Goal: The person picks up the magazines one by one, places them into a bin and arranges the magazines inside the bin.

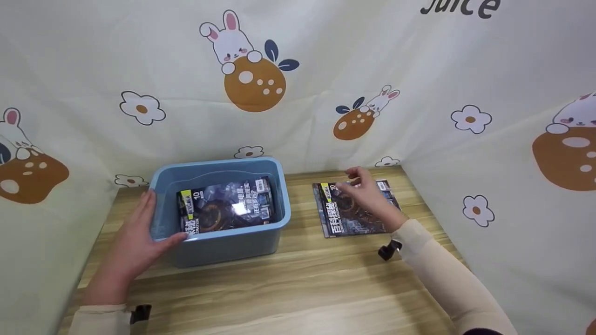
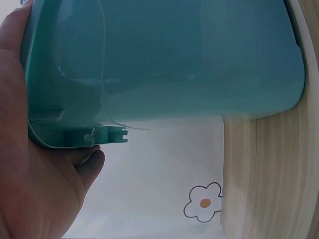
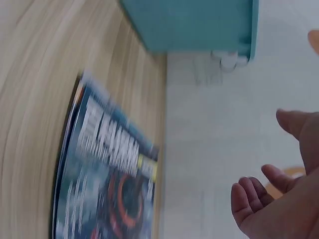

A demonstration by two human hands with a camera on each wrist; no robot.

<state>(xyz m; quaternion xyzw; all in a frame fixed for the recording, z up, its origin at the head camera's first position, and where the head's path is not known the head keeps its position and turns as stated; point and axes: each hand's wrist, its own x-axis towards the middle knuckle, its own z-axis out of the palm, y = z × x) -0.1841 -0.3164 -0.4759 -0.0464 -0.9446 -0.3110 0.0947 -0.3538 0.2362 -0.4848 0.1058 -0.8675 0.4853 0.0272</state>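
Note:
In the head view, a blue plastic bin point(image 1: 228, 249) stands at left-centre with a glossy magazine point(image 1: 223, 204) lying face up inside. My left hand point(image 1: 135, 237) grips the bin's left front corner, thumb over the front rim and fingers along the left side. The left wrist view shows that hand point(image 2: 35, 184) against the rim. To the right of the bin lies another dark-covered magazine point(image 1: 358, 218), its edge looking layered in the right wrist view. My right hand point(image 1: 372, 197) hovers above it, fingers loosely bent and holding nothing.
The wooden tabletop point(image 1: 288, 298) runs beneath everything. A pale curtain point(image 1: 298, 130) printed with rabbits and flowers hangs behind the bin and at both sides. A small black clip point(image 1: 389, 250) sits by the right cuff, another black piece point(image 1: 141, 314) by the left.

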